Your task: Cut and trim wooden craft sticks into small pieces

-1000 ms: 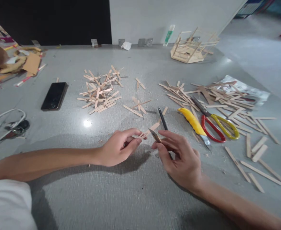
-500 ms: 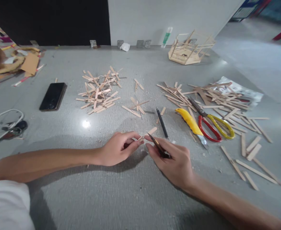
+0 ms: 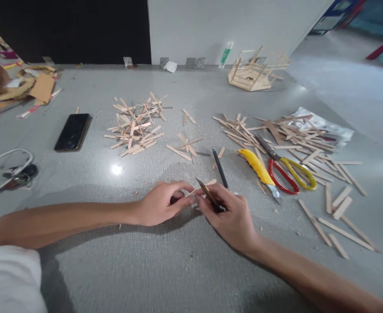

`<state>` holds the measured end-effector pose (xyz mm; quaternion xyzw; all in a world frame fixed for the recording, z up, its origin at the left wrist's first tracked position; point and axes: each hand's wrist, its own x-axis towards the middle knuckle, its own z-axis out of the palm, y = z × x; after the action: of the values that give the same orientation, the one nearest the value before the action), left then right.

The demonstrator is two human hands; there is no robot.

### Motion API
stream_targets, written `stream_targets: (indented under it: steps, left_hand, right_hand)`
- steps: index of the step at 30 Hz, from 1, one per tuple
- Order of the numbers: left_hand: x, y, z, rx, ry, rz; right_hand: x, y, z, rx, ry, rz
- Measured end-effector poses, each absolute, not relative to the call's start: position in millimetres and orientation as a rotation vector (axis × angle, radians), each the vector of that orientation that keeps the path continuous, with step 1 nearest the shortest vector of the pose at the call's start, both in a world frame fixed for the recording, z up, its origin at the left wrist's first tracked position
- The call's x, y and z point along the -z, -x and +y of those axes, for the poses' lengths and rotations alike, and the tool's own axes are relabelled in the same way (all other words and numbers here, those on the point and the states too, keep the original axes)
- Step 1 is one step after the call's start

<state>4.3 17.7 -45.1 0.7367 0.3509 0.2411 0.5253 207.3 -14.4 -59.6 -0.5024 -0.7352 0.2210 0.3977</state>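
Note:
My left hand [image 3: 162, 203] is closed, pinching a short wooden craft stick [image 3: 206, 184] and holding it down against the grey table [image 3: 178, 261]. My right hand [image 3: 230, 215] is closed round a small dark-handled blade [image 3: 207, 194] whose tip rests across the stick, right next to my left fingertips. A black pen [image 3: 220, 167] lies just beyond the hands. A yellow utility knife [image 3: 258, 168] lies to the right of the pen.
Red and yellow scissors [image 3: 287, 169] lie among a spread of craft sticks [image 3: 296, 139] on the right. A second stick pile [image 3: 136, 126] sits centre left, a black phone [image 3: 73, 131] further left. A stick-built frame [image 3: 253, 71] stands at the back; cardboard scraps [image 3: 21, 89] lie far left.
My right hand has moved left and down, bringing the blade from just off the stick's end onto the stick by my left fingertips. The left hand has stayed in place.

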Motion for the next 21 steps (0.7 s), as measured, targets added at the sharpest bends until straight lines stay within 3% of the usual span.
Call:
stream_targets:
  steps: [21]
  left_hand:
    - [47.1,-3.1,18.8,-0.606,-1.696,0.826]
  right_hand:
    - [65.5,-208.2,-14.6,-0.285,1.163,-1.933]
